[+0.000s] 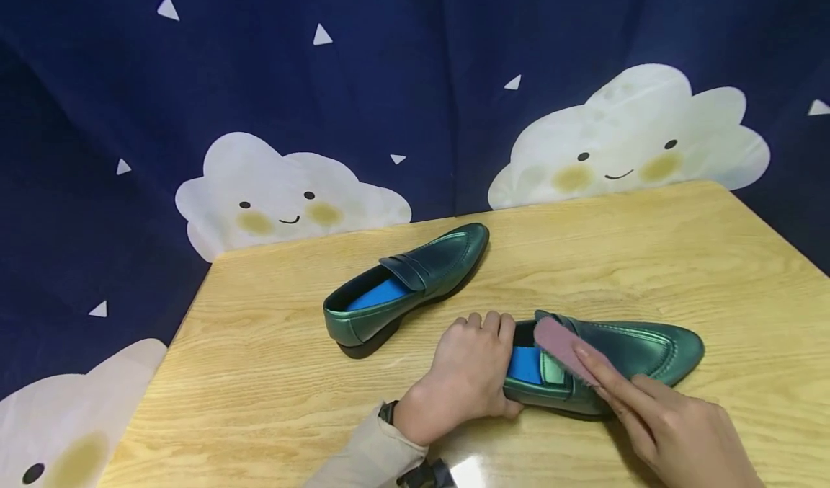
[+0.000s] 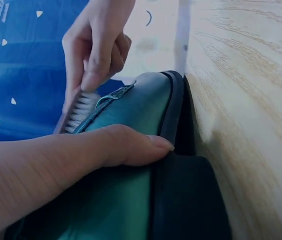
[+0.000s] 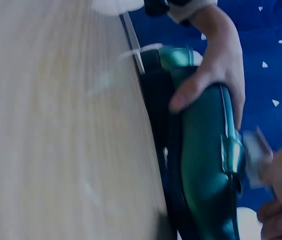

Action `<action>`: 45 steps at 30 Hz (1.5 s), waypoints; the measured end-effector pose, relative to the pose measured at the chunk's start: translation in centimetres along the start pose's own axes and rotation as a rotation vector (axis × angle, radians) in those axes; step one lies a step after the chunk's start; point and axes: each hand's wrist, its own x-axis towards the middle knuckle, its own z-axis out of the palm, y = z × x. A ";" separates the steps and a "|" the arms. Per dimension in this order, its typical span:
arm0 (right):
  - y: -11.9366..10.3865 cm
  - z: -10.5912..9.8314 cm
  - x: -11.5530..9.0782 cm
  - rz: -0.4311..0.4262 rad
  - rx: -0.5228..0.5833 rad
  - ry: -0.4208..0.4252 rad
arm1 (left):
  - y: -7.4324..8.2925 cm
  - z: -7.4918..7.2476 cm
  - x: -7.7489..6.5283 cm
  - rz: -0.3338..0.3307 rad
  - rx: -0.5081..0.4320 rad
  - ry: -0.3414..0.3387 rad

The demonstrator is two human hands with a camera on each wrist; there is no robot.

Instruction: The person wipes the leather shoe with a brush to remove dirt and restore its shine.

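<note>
A dark green penny loafer with a blue insole lies on the table, its toe to the right. My left hand grips its heel end; in the left wrist view the thumb presses along the side just above the sole. With my right hand I hold a brush with a pink back over the loafer's strap. Pale bristles show in the left wrist view, right at the strap's edge. In the right wrist view the brush is blurred beside the strap.
A second green loafer, also with a blue insole, stands farther back on the left, toe pointing away. Behind the wooden table hangs a dark blue curtain printed with clouds and triangles.
</note>
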 end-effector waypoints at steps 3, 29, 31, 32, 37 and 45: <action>0.4 -0.1 0.1 0.081 -0.026 -0.023 | 0.0 0.0 0.0 -0.003 -0.003 0.009; 0.4 0.1 0.1 -0.008 -0.005 0.045 | -0.2 0.3 0.0 0.019 0.002 0.059; 0.4 0.1 0.0 -0.028 0.005 0.030 | -0.2 0.3 -0.1 0.020 0.002 0.059; 0.3 0.1 0.0 -0.057 0.017 0.019 | -0.3 0.4 -0.1 0.022 0.008 0.068; -0.1 0.0 0.3 -0.150 0.048 -0.009 | -0.5 0.4 -0.2 0.031 0.032 0.119; 1.6 -0.5 0.1 -0.099 0.036 0.032 | -1.9 1.2 -2.7 0.076 -0.026 0.189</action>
